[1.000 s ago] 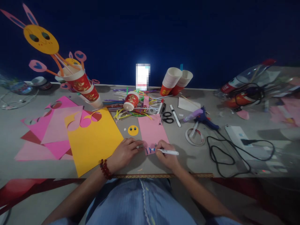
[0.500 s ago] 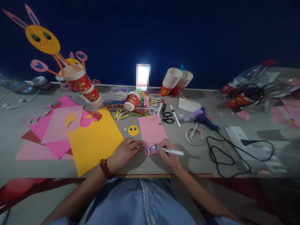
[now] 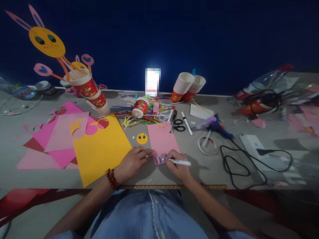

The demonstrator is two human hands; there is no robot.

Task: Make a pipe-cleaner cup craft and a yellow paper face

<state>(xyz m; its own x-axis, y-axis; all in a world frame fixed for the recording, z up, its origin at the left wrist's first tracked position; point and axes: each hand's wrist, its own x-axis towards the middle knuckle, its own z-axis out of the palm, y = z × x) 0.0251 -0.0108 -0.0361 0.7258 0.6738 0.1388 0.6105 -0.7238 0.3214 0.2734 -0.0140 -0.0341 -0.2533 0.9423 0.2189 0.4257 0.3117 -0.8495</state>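
A pink paper sheet (image 3: 162, 139) lies on the grey table (image 3: 199, 166) in front of me, with short blue strokes near its front edge. My right hand (image 3: 177, 166) is closed on a white marker (image 3: 179, 162), tip on the paper by the strokes. My left hand (image 3: 132, 163) rests just left of the sheet, fingertips pressed on its front left corner; a red bead bracelet (image 3: 111, 179) is on that wrist. A small yellow paper face (image 3: 142, 138) sits beside the pink sheet.
A yellow sheet (image 3: 99, 149) and pink sheets (image 3: 57, 132) lie at left, red paper cups with paper bunnies (image 3: 84, 87) behind. Straws (image 3: 147, 116), scissors (image 3: 177, 124), a marker (image 3: 186, 122), a glue gun (image 3: 214, 126), a tape ring (image 3: 206, 145) and black cables (image 3: 239, 166) fill the middle and right.
My right hand swung the marker: half a second ago it reached farther right with the tip lifted left, now the tip is back down at the blue strokes. The left hand stayed put.
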